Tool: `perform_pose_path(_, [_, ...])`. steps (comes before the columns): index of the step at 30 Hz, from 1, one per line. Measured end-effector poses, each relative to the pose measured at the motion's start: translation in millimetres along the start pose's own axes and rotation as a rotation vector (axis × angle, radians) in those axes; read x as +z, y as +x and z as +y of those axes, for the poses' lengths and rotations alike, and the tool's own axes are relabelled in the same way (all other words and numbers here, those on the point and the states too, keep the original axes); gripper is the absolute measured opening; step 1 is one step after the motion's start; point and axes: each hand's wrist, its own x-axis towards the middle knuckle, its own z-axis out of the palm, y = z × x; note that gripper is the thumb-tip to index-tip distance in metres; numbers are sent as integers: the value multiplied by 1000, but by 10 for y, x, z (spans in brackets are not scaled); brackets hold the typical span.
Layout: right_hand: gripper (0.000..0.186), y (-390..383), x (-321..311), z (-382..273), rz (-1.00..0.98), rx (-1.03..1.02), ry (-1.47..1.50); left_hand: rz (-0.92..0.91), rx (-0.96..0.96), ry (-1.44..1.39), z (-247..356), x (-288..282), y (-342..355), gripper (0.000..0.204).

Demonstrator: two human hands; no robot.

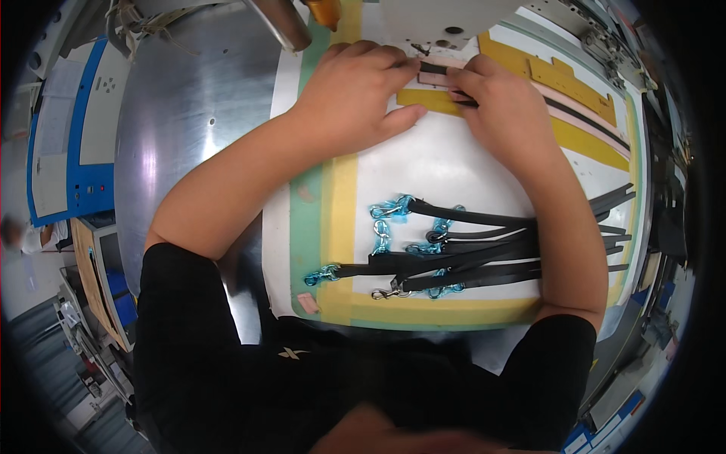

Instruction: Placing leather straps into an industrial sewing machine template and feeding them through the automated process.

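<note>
My left hand (363, 94) has its curled fingertips on a black strap (433, 68) along a pale pink guide strip (586, 110), its thumb lying apart. My right hand (503, 113) grips the same strap just to the right, fingers bent around it. Yellow templates (567, 79) border the pink strip. Below my hands, several black straps (465, 219) with metal snap hooks (382, 236), many in blue plastic wrap, lie across the white work board (408, 159); my right forearm crosses over them.
A machine head with a metal cylinder (283, 23) hangs above the board. Bare metal table (181, 106) extends left. A blue-and-white control cabinet (91, 181) stands beyond it, near another person (34, 236). Shelving and equipment (658, 287) line the right side.
</note>
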Motion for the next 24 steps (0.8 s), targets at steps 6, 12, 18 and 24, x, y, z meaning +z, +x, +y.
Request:
perform_pose_path(6, [20, 33, 11, -6, 20, -5, -4, -30, -4, 8, -4, 41, 2, 56])
perform_pose_path(12, [19, 42, -44, -33, -2, -20, -20, -43, -3, 10, 16, -7, 22, 57])
perform_pose_path(18, [23, 36, -44, -34, 8, -32, -36, -39, -14, 39, 34, -1, 13, 58])
perform_pose_path(24, [23, 18, -33, -19, 5, -42, -49, -29, -13, 28, 58, 12, 13, 56])
